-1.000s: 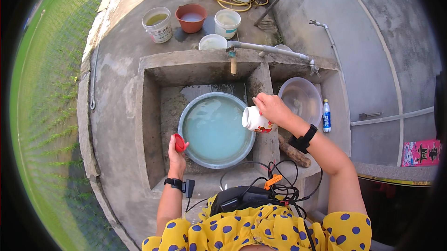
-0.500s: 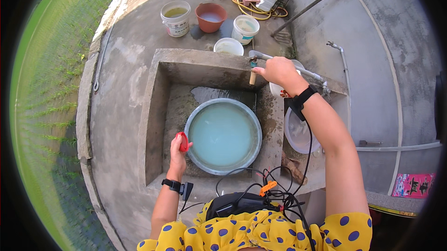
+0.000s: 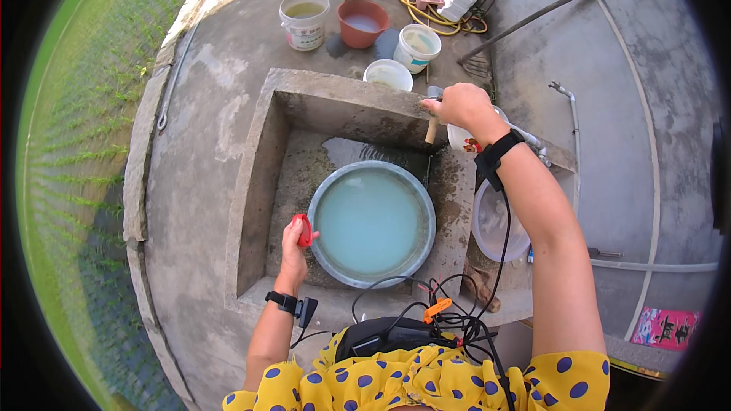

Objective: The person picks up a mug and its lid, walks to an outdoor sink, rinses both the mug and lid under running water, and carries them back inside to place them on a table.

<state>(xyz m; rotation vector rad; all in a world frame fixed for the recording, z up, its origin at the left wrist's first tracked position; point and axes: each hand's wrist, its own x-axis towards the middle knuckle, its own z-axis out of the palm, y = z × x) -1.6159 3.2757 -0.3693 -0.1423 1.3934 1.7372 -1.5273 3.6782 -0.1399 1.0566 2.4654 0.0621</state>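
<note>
My left hand (image 3: 292,249) grips a small round red plastic piece (image 3: 306,231), perhaps a lid, beside the left rim of a grey basin (image 3: 428,239). Cloudy pale-blue water fills much of the basin, which stands in a concrete sink (image 3: 255,175). At the sink's far right corner my right hand (image 3: 466,106) is closed over the top of a tap (image 3: 434,93), thumb toward the left. A short tan spout piece (image 3: 432,131) hangs below that hand. No stream of water shows under it. The hand hides most of the tap handle.
Beyond the sink stand white buckets (image 3: 304,30) and a red-brown bucket (image 3: 358,26). A yellow hose (image 3: 457,28) coils behind them. Right of the sink is a translucent tub (image 3: 499,224). Black cables (image 3: 472,327) hang before my waist. A pole (image 3: 541,19) leans on the wall.
The view has shifted slightly, so the buckets and sink appear farther right. My right hand has closed farther over the tap's top. My left hand keeps the red piece beside the basin.
</note>
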